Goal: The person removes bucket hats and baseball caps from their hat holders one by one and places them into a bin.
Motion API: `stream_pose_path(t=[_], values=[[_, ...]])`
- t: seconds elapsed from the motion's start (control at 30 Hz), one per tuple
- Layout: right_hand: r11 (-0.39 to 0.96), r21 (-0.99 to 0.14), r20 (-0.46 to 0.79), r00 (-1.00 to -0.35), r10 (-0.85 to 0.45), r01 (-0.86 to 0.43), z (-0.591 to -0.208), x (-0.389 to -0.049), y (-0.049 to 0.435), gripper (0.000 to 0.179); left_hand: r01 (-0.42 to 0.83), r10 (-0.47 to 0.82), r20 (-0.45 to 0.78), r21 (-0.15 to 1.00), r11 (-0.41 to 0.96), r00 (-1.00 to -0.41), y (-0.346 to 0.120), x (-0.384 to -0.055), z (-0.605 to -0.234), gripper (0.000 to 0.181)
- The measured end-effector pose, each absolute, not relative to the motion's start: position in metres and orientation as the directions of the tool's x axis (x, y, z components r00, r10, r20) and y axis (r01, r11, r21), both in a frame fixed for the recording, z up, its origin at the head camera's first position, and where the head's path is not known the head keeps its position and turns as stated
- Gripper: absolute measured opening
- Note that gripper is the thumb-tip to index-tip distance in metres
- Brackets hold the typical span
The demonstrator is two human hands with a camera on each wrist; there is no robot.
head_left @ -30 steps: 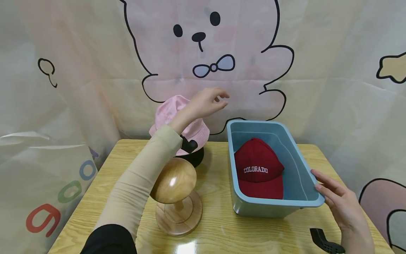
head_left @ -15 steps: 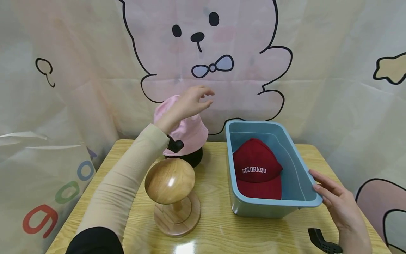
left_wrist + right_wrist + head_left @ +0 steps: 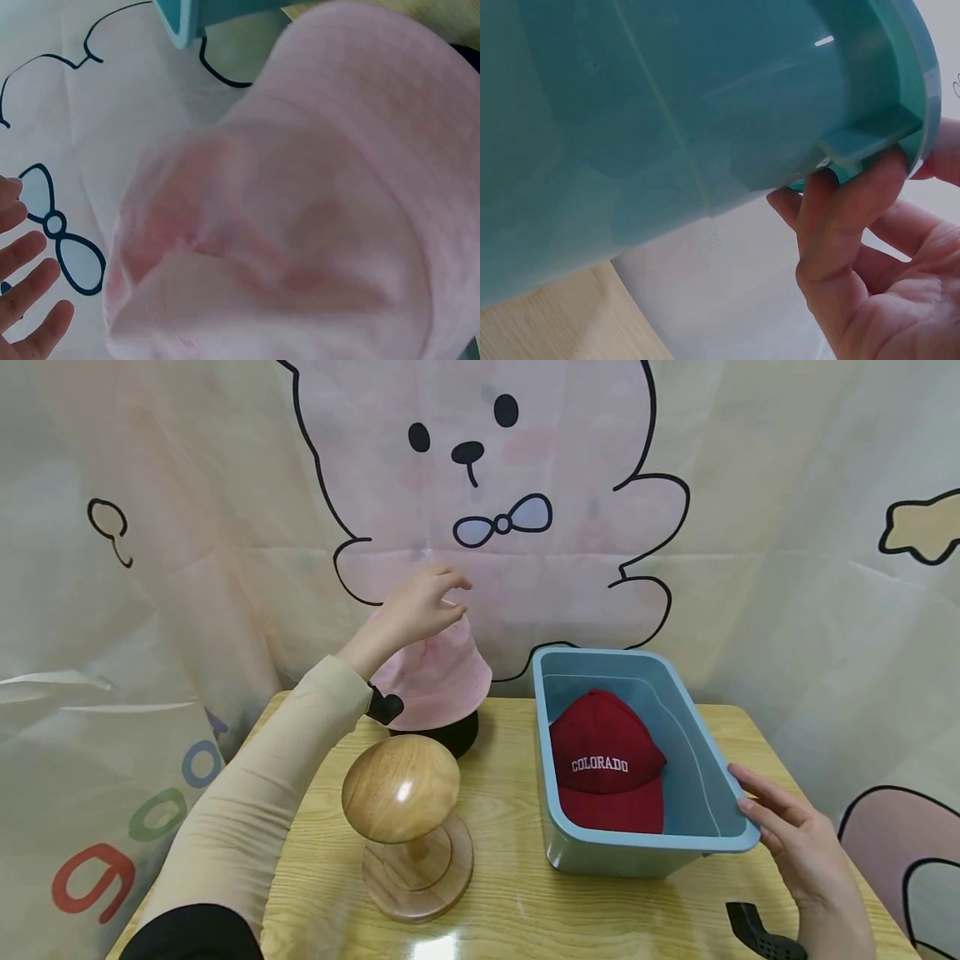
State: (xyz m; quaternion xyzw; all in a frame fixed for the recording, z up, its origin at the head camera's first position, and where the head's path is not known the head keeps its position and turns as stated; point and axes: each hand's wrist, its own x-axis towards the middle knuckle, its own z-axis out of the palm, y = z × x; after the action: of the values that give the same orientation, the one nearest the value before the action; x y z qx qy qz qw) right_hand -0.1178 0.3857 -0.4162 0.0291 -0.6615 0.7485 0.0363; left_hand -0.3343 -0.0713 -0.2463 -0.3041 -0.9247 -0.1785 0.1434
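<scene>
A pink bucket hat [image 3: 442, 681] sits over something black [image 3: 461, 735] at the back of the table; its crown fills much of the left wrist view. My left hand [image 3: 420, 606] hovers above that hat, fingers loosely bent and holding nothing; in the left wrist view the fingers [image 3: 34, 300] show apart from the cloth. Inside a blue plastic bin [image 3: 558, 847] lies a dark red baseball cap [image 3: 607, 760] lettered COLORADO. My right hand [image 3: 806, 852] grips the bin's right front corner, with fingers [image 3: 840, 217] curled under the rim.
A wooden hat stand [image 3: 401, 789] with a rounded top and disc base stands in front of the pink hat, left of the bin. Behind the wooden table [image 3: 517, 918] hangs a curtain [image 3: 787, 610] printed with a cartoon bear.
My left hand has moved left, from right of the pink hat to above it. My right hand stays on the bin, and the bin and cap stay in place.
</scene>
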Motion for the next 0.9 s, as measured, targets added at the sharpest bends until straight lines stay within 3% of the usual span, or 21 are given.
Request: stream_pose_path(t=[0.9], values=[[-0.102,-0.989,0.103,-0.994,0.02,-0.104,-0.416,-0.117,0.386,0.045,0.454,0.348,0.398,0.21,0.866,-0.849,-0.109,-0.335,-0.272,0.044]])
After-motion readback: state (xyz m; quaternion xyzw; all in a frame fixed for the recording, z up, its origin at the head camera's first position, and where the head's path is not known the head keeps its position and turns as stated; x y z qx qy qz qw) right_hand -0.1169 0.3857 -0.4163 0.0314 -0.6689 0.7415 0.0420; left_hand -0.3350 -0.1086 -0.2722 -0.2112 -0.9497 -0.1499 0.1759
